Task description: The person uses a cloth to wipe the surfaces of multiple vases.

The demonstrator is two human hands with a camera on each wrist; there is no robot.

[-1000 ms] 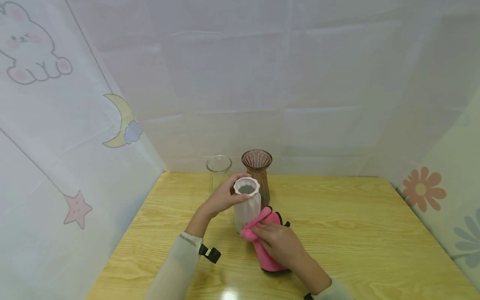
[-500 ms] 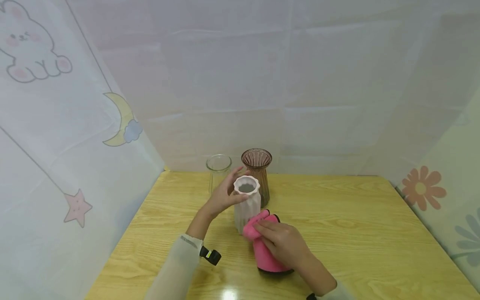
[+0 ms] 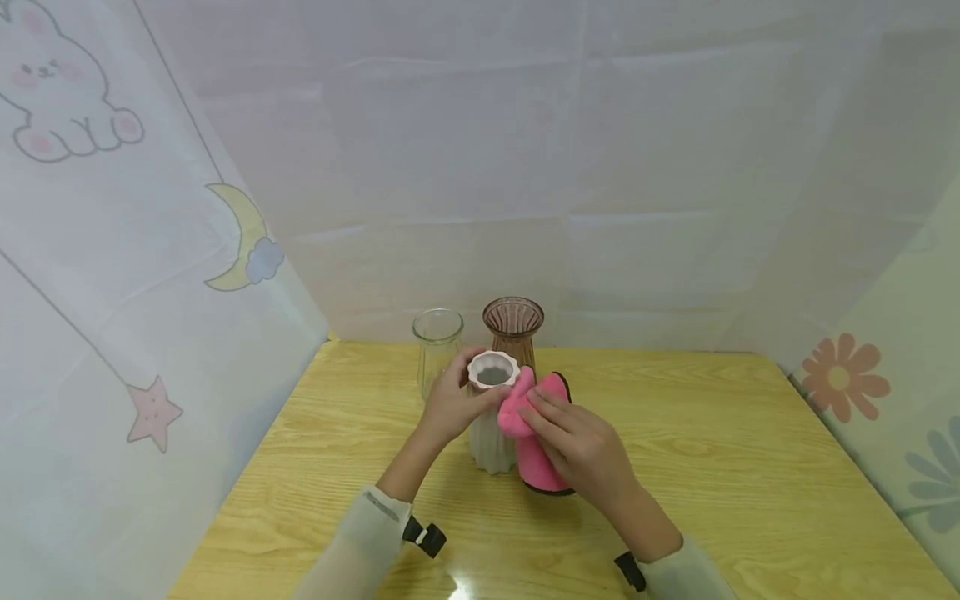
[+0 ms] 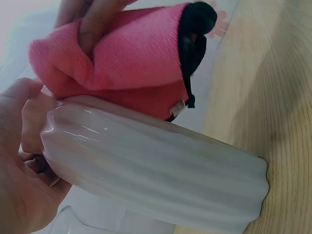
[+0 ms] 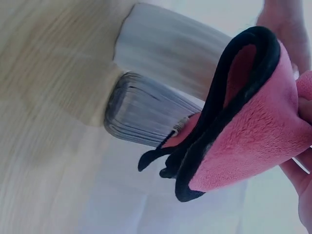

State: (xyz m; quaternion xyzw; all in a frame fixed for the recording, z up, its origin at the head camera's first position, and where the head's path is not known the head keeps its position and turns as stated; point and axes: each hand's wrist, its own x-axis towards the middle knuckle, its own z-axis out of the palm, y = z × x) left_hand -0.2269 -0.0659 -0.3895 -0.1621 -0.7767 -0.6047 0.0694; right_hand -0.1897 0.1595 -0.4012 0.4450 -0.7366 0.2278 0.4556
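Note:
A white fluted vase stands upright on the wooden table, its scalloped mouth facing up. My left hand grips it round the neck, thumb on the near side. A pink cloth with black edging is bunched in my right hand, which holds it against the vase's right side just below the rim. In the left wrist view the cloth lies along the upper part of the glossy vase. The right wrist view shows the folded cloth hanging down with a black loop and small tag.
Behind the white vase stand a clear glass vase on the left and a brownish-purple ribbed glass vase on the right. The wooden table reaches back to a pale backdrop. Patterned sheets hang at both sides.
My right hand has moved the cloth up the vase's right side, from lower on the body to just below the rim. My left hand stays at the neck, its fingers slightly shifted.

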